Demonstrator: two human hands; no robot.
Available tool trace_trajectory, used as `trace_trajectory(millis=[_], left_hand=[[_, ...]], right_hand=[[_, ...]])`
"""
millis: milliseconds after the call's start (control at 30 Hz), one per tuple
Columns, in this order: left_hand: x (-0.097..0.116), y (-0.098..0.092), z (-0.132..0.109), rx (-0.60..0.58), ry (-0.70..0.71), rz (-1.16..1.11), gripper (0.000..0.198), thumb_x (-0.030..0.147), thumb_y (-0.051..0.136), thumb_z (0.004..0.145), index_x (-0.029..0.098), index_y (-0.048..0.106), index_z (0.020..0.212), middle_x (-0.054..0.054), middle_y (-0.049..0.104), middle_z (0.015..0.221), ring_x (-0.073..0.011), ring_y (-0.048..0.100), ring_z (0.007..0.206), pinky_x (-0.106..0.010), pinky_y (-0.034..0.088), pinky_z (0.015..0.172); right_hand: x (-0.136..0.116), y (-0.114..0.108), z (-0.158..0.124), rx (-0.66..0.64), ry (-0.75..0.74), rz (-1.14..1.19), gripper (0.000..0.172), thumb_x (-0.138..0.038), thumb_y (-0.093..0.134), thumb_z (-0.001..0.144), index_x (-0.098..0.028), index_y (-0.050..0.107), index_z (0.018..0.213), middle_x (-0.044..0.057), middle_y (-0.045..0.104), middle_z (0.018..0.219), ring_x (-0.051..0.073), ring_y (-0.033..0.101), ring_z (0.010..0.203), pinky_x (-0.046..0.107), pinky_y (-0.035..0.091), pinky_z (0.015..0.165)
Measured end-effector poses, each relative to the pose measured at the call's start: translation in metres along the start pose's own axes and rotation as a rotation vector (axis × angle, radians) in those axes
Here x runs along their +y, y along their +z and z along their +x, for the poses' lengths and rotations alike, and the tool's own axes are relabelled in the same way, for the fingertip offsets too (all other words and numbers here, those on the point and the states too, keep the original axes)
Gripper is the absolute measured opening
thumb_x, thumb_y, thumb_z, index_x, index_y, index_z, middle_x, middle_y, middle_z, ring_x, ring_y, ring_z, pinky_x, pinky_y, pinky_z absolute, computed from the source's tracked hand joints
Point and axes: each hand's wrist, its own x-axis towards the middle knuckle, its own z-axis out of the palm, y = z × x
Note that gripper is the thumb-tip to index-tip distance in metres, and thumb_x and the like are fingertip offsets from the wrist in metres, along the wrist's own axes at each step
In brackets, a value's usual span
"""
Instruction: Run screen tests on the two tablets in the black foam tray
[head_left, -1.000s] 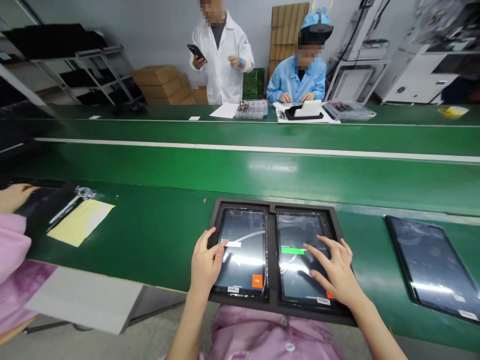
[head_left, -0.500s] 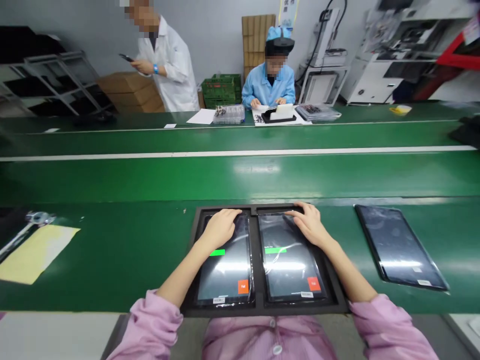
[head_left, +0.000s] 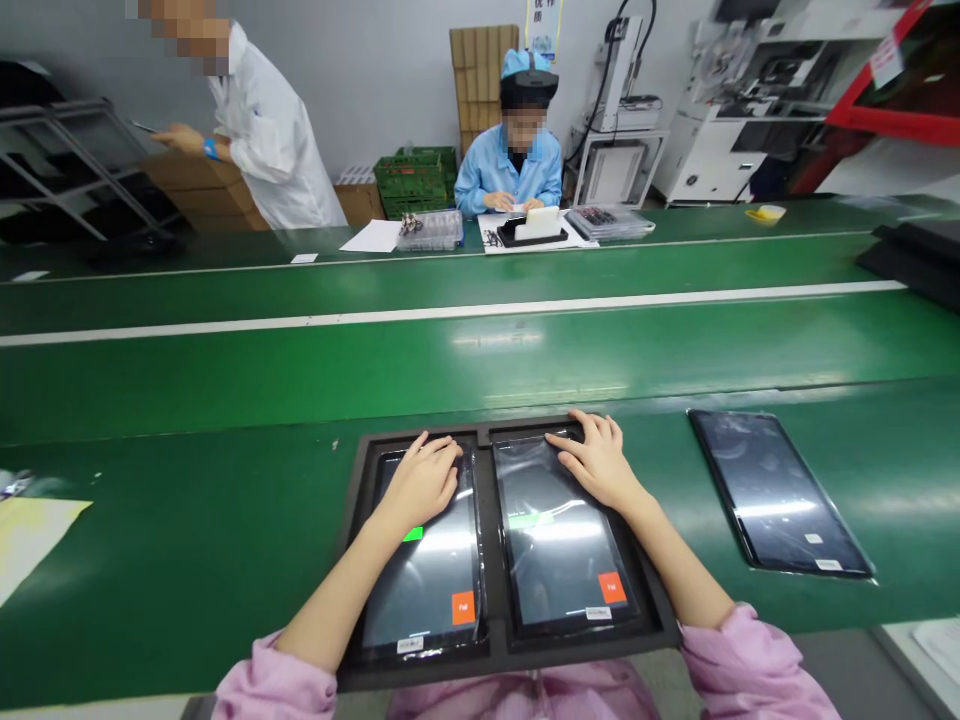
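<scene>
Two tablets lie side by side in the recesses of a black tray (head_left: 493, 570) at the table's near edge. Each lit screen, under clear film, shows a green bar and an orange square. My left hand (head_left: 424, 482) rests on the upper part of the left tablet (head_left: 427, 590), fingers stretched out and slightly apart; part of the green bar is covered. At the top right corner of the right tablet (head_left: 551, 570), my right hand (head_left: 598, 462) has its fingers spread, some on the screen and some over the tray's rim. Neither hand is wrapped round anything.
A third tablet (head_left: 776, 490), dark-screened, lies to the right on the green table (head_left: 187, 560). Yellow paper (head_left: 37, 535) is at the left edge. Across the bench a person in blue (head_left: 510, 170) sits behind parts boxes; another in white (head_left: 274, 140) stands holding a phone.
The view has swung a little, so the scene sits further left. My left hand's fingers are more spread and slightly lower on the left tablet. My right hand keeps its place.
</scene>
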Motion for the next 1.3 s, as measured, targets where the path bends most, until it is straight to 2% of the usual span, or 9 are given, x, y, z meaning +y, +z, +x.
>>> trace_trajectory(millis=[100,200,367,567,667,833,1000,1200,1300], left_hand=[[0.000,-0.007,-0.002,-0.057,0.098,-0.023,0.027,0.020,0.040,0.093,0.019,0.066,0.092,-0.008,0.075,0.092,-0.0234,0.071,0.093,-0.049,0.046,0.114],[-0.006,-0.014,-0.008,0.019,0.103,-0.027,0.036,0.028,0.037,0.100,0.021,0.068,0.083,-0.004,0.073,0.079,-0.0209,0.070,0.076,-0.043,0.055,0.098],[-0.025,-0.012,-0.011,0.179,-0.054,-0.063,0.054,0.038,0.029,0.104,0.022,0.079,0.092,-0.006,0.078,0.101,-0.0251,0.073,0.095,-0.041,0.058,0.086],[-0.032,-0.008,-0.009,0.068,-0.085,-0.112,0.060,0.053,0.027,0.103,0.026,0.080,0.100,-0.006,0.074,0.122,-0.0280,0.069,0.110,-0.044,0.056,0.098],[-0.027,-0.007,-0.008,0.083,-0.202,-0.159,0.059,0.049,0.022,0.104,0.022,0.075,0.099,-0.007,0.075,0.114,-0.0264,0.069,0.108,-0.040,0.057,0.094],[-0.016,-0.001,0.001,-0.076,-0.370,-0.042,0.049,0.041,0.029,0.101,0.019,0.071,0.112,-0.011,0.072,0.116,-0.0280,0.067,0.109,-0.040,0.057,0.091],[-0.012,-0.007,0.015,-0.168,-0.341,-0.023,0.045,0.033,0.027,0.098,0.019,0.070,0.100,-0.012,0.073,0.117,-0.0290,0.068,0.109,-0.053,0.041,0.118],[-0.010,-0.028,0.025,-0.245,-0.381,-0.018,0.033,0.038,0.036,0.091,0.019,0.059,0.103,-0.005,0.068,0.067,-0.0296,0.070,0.074,-0.066,0.022,0.123],[-0.011,-0.033,0.026,-0.300,-0.393,-0.026,0.037,0.046,0.035,0.091,0.019,0.056,0.105,-0.003,0.068,0.065,-0.0296,0.070,0.073,-0.069,0.011,0.124]], right_hand=[[0.002,0.000,-0.001,-0.016,-0.046,0.101,0.049,-0.041,0.034,0.108,-0.036,0.083,0.105,0.006,0.047,0.149,0.034,0.038,0.133,0.064,0.023,0.118],[0.007,0.000,-0.002,0.068,0.020,0.219,0.056,-0.039,0.027,0.108,-0.033,0.083,0.103,0.006,0.052,0.142,0.031,0.042,0.130,0.058,0.031,0.116],[0.008,0.002,-0.001,0.136,0.133,0.235,0.055,-0.038,0.030,0.107,-0.029,0.084,0.100,0.009,0.056,0.136,0.031,0.043,0.128,0.054,0.036,0.113],[-0.001,0.000,0.001,0.097,0.093,0.111,0.044,-0.033,0.040,0.104,-0.033,0.083,0.097,0.007,0.053,0.141,0.033,0.040,0.129,0.061,0.029,0.113],[-0.001,0.001,0.000,0.202,0.145,0.121,0.042,-0.032,0.038,0.104,-0.030,0.080,0.103,0.009,0.053,0.138,0.031,0.042,0.128,0.057,0.033,0.111],[-0.002,0.005,0.001,0.263,0.286,0.113,0.034,-0.030,0.042,0.101,-0.026,0.076,0.102,0.011,0.056,0.130,0.031,0.044,0.126,0.054,0.037,0.107],[-0.003,0.008,0.002,0.157,0.422,0.026,0.038,-0.013,0.049,0.086,-0.021,0.077,0.110,0.017,0.050,0.139,0.038,0.040,0.128,0.061,0.034,0.108],[0.007,0.009,0.005,0.013,0.475,0.154,0.054,-0.005,0.051,0.076,-0.026,0.078,0.118,0.014,0.042,0.148,0.040,0.036,0.132,0.063,0.039,0.106],[0.014,0.006,0.011,-0.090,0.550,0.263,0.059,-0.004,0.050,0.077,-0.033,0.077,0.120,0.009,0.041,0.149,0.037,0.038,0.133,0.058,0.041,0.108]])
